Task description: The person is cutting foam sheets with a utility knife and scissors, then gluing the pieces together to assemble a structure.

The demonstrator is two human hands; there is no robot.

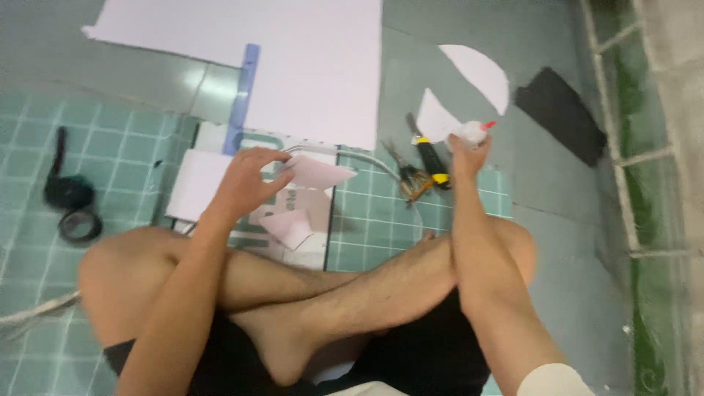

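Observation:
I sit cross-legged on a green tiled floor. My left hand [246, 180] holds a folded white paper piece [319, 174] by its left end, above a printed sheet [293, 220]. My right hand [468, 155] is closed around a small white glue bottle with a red tip [475, 130], held over the floor to the right. Another folded paper piece [290, 229] lies below the held one.
A large white board [293, 51] with a blue ruler [244, 95] lies ahead. Scissors [407, 176] and a yellow-black utility knife [433, 161] rest near cut white shapes [480, 73]. Black tape rolls [73, 209] sit left; a black patch [561, 114] right.

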